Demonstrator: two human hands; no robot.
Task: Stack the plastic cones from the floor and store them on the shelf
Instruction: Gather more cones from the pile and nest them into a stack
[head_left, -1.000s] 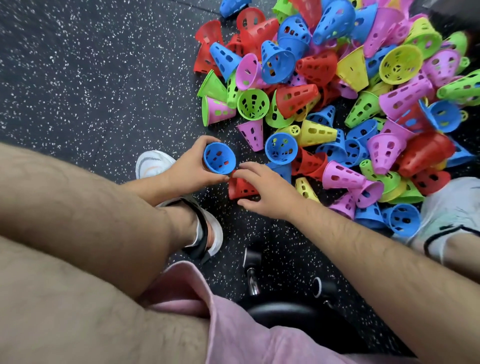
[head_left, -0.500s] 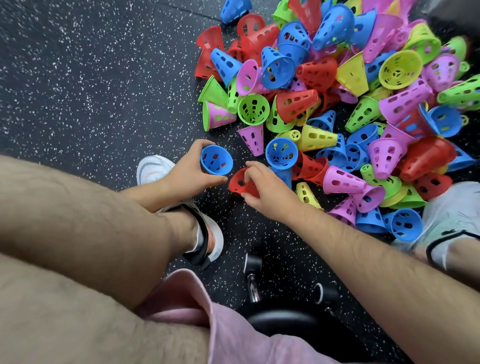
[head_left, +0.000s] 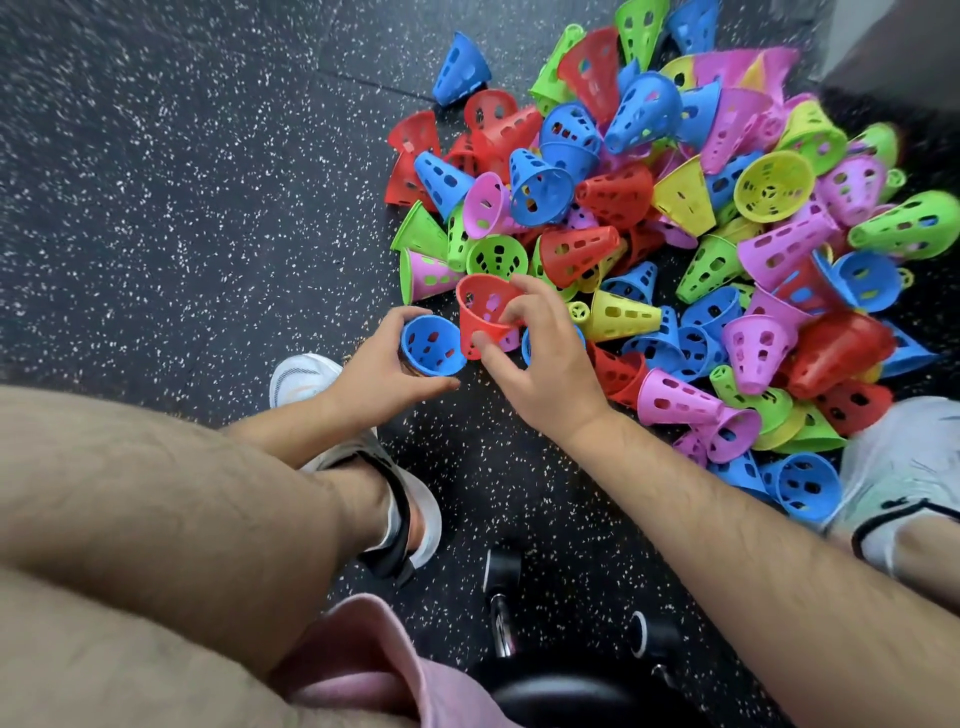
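Head view gives me the floor (head_left: 171, 171) first: dark rubber with white flecks, filling the left and bottom of the frame. Across the upper right lies the pile (head_left: 701, 234), a big loose heap of perforated plastic cones in red, blue, green, yellow and pink, most tipped on their sides and lying against one another. I see two bare legs bent over the floor, a white shoe (head_left: 301, 374) at the left and another shoe (head_left: 904, 467) at the right edge, touching the pile's near rim. Pink shorts (head_left: 363, 670) show at the bottom.

My left hand (head_left: 384, 374) is curled around a blue cone (head_left: 430, 345), wide mouth facing up toward the camera. My right hand (head_left: 540, 358) pinches a red cone (head_left: 485, 317) by its rim, thumb outside and fingertips inside, mouth tilted up-left. The red cone sits just beside the blue one, at the near edge of the pile.
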